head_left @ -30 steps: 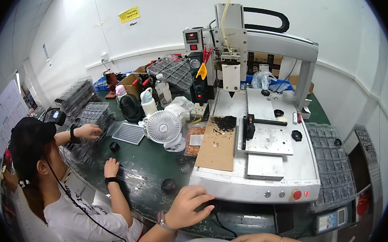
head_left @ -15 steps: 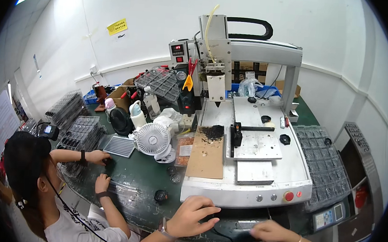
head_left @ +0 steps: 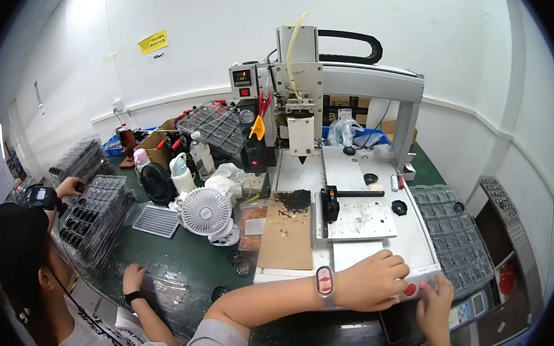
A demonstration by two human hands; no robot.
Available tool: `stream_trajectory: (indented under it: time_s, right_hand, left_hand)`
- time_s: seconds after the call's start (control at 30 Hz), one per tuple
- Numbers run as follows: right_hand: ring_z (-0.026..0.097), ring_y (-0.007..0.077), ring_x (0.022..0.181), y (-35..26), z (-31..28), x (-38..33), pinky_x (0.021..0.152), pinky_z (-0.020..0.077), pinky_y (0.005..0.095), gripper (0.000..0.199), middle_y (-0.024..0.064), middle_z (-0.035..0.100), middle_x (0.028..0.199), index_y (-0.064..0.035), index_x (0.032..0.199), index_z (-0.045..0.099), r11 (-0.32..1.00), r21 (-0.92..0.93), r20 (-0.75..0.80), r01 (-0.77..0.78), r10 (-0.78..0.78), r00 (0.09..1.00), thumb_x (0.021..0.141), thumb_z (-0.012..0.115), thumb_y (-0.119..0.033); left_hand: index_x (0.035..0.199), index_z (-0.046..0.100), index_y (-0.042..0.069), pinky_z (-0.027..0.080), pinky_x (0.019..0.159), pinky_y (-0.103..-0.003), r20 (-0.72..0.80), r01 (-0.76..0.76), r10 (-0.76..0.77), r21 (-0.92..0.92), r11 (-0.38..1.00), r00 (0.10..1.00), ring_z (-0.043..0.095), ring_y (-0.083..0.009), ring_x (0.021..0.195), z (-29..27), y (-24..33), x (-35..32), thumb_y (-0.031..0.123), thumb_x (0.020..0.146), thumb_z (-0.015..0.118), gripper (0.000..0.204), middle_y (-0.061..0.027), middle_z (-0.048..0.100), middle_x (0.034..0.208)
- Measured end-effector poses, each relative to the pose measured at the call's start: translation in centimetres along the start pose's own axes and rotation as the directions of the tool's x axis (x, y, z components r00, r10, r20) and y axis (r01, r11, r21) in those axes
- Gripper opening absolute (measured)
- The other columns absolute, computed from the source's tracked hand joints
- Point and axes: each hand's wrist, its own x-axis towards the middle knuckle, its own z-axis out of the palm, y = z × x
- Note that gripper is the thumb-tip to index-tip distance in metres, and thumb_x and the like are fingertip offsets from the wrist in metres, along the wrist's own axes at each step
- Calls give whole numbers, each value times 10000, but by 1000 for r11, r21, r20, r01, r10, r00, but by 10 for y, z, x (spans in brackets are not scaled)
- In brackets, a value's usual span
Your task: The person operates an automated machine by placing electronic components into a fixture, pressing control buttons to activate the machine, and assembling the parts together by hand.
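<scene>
My left hand (head_left: 372,281) reaches across the front of the white benchtop machine (head_left: 290,275), its fingers curled close to the red push button (head_left: 410,290). Whatever those fingers hold, if anything, is hidden. At the machine's front right corner, my right hand (head_left: 435,307) has its fingers up and apart, right beside a smaller lit red button (head_left: 422,285); I cannot tell whether it touches it. Behind my left hand, a black clamp-like fixture (head_left: 330,205) sits on the machine's metal plate (head_left: 366,225). The pointed nozzle (head_left: 302,160) hangs above and behind the fixture.
Black ring-shaped parts (head_left: 399,208) lie on the machine bed. A clear compartment tray (head_left: 452,233) stands right, a brown board (head_left: 284,247) left of the fixture. Farther left are a white fan (head_left: 206,211), stacked trays (head_left: 94,215) and a co-worker's hand (head_left: 133,279) on the green table.
Both my hands have moved right and up to the machine's button panel. The co-worker's far hand has shifted left to the stacked trays. The whole view has shifted slightly.
</scene>
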Motion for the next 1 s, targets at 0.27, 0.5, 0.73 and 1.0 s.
stream_trajectory:
  time_s: [0.27, 0.5, 0.73, 1.0]
  right_hand:
    - [611, 314, 871, -64, -1, 197, 800, 481, 379, 71, 145, 622, 918, 6, 856, 653, 885, 365, -279, 288, -191, 941, 788, 638, -7]
    - [617, 392, 848, 44, 155, 278, 753, 492, 482, 108, 191, 615, 879, -8, 813, 672, 979, 171, -345, 107, -42, 938, 753, 640, -91]
    - [584, 401, 1022, 21, 126, 251, 867, 494, 489, 359, 228, 596, 1068, 23, 948, 671, 993, -39, 256, -112, 118, 959, 728, 716, -257]
    - [579, 427, 1065, 37, 148, 258, 869, 495, 517, 554, 249, 549, 1178, -2, 1268, 509, 975, -197, 337, -100, 163, 927, 775, 717, -147]
  left_hand:
    - [1155, 587, 75, 395, 972, -494, 89, 223, -246, 211, 952, 965, 477, -325, 1226, 51, -77, -55, 325, 801, 691, 445, -171, 526, 1225]
    - [1327, 471, 21, 317, 1077, -568, 217, 250, -279, 151, 956, 935, 372, -386, 1360, 89, -74, -46, 396, 788, 692, 693, -250, 411, 1420]
    - [1301, 482, -2, 282, 1105, -565, 228, 312, -348, 179, 933, 909, 326, -387, 1380, 71, -57, -43, 402, 765, 706, 708, -246, 402, 1415]
    - [1256, 516, -32, 248, 1129, -580, 121, 276, -302, 193, 942, 946, 335, -406, 1364, 82, -71, -40, 429, 750, 718, 713, -267, 426, 1372]
